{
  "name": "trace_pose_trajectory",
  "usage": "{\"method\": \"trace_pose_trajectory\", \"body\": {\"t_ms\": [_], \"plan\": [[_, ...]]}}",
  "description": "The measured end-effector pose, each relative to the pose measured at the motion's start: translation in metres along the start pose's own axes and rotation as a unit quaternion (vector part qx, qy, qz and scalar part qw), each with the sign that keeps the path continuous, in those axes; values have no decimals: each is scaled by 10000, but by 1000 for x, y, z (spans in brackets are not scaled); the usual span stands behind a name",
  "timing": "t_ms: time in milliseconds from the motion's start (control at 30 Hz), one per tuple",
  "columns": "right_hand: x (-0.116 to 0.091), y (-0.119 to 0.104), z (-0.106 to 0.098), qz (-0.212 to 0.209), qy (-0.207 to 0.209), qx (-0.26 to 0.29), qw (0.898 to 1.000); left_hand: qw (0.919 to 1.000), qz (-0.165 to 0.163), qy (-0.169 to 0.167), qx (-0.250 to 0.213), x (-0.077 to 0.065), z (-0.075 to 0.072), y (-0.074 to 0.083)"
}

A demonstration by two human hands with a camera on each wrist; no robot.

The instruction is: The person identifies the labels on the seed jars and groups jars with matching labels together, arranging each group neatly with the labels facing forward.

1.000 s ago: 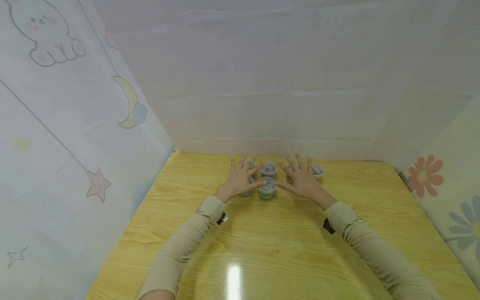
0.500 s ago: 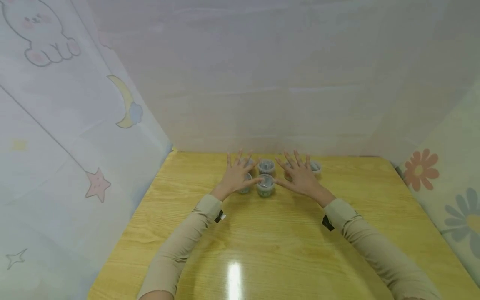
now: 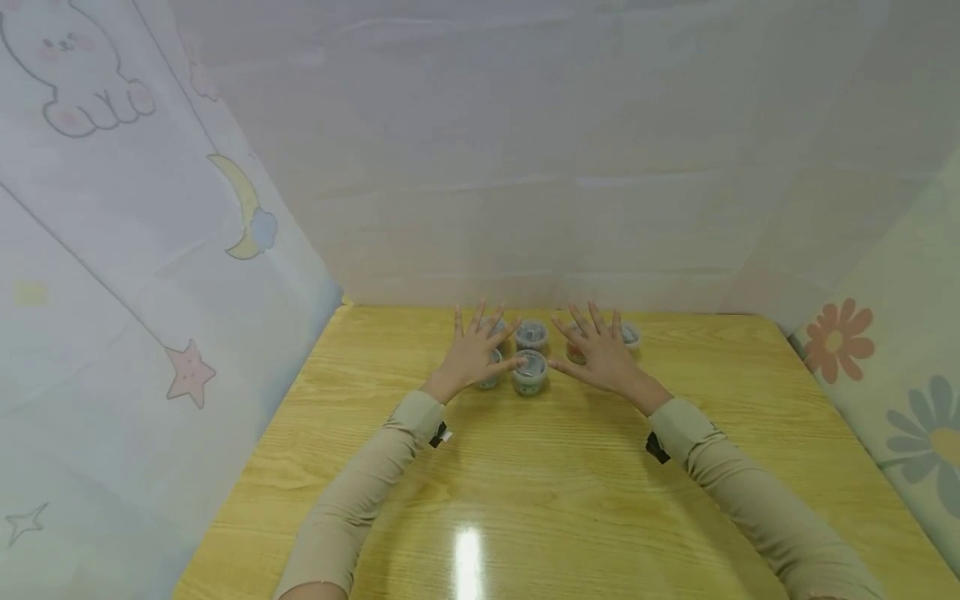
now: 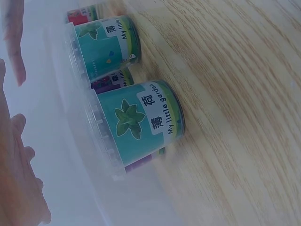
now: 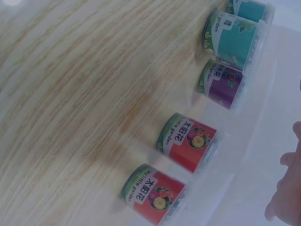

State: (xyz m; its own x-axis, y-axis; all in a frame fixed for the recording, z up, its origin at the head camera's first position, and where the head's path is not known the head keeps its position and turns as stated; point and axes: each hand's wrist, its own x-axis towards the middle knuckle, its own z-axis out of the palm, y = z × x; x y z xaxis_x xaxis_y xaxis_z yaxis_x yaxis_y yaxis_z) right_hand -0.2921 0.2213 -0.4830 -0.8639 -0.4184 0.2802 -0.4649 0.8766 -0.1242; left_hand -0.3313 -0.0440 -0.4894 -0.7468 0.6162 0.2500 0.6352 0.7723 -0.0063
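Observation:
My left hand (image 3: 471, 354) is spread palm down above the left cups, its thumb over the front middle cup (image 3: 529, 382). Fingers also spread, my right hand (image 3: 606, 358) hovers over the cups at the right. Neither hand grips anything. In the left wrist view, a teal-labelled plastic cup (image 4: 136, 122) reading "My little garden" stands near another teal cup (image 4: 106, 47), with a purple cup (image 4: 112, 82) partly hidden behind. The right wrist view has two red-labelled cups (image 5: 188, 141) (image 5: 153, 193) with flower pictures, and a purple cup (image 5: 223, 84). Fingers partly cover several cups in the head view.
The cups stand upright near the back of a wood-grain table (image 3: 525, 483). A pale back wall (image 3: 525, 167) rises just behind them. Printed side sheets flank the table, with a moon (image 3: 243, 200) on the left and a red flower (image 3: 836, 340) on the right.
The head view has shifted slightly. Both hands stay spread over the cups, and the cups keep their places.

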Motion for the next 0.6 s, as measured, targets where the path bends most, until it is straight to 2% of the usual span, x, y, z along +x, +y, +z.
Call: {"method": "trace_pose_trajectory", "body": {"t_ms": [333,600], "plan": [[-1,-2,0,8,-31,16,10000,9999,10,-109,81,-3,1,2],[-2,-2,0,53,-76,-14,10000,10000,52,7,47,-3,2,2]]}}
